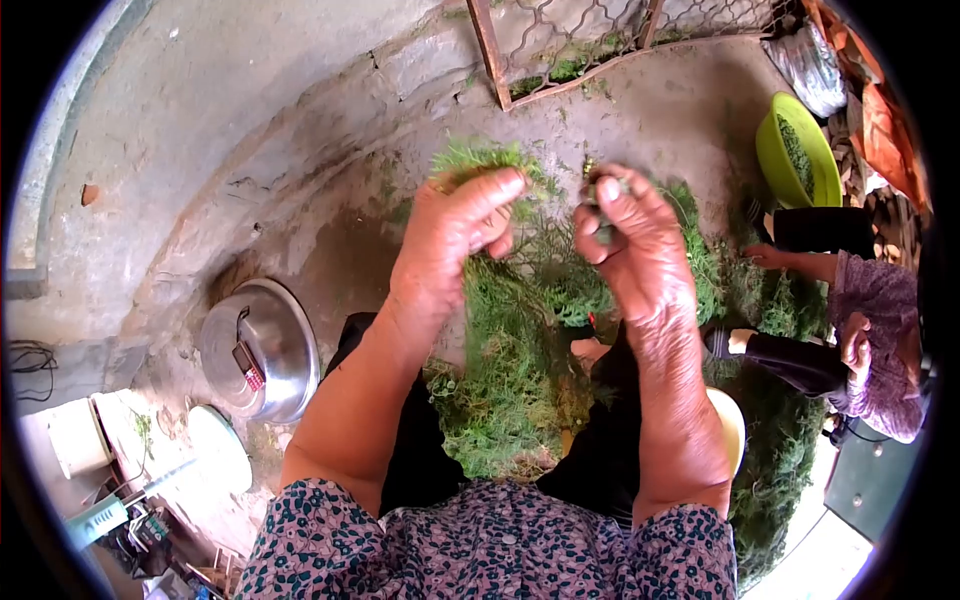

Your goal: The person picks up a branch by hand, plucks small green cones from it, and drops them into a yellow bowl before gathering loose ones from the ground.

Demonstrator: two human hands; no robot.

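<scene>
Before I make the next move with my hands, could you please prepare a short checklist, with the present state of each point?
1. Bare left hand grips feathery green sprigs: ok.
2. Bare right hand has a known content: cannot tell; its fingers are curled and hide most of it.
3. Both hands are apart from each other: ok.
4. Round yellow-green basin is within the space between the hands: not ok; it stands off to the right, with green bits inside.
5. Round silver metal basin has nothing on it: not ok; a small dark-and-red device lies there.
6. Co-worker's outstretched bare hand is apart from yours: ok.
</scene>
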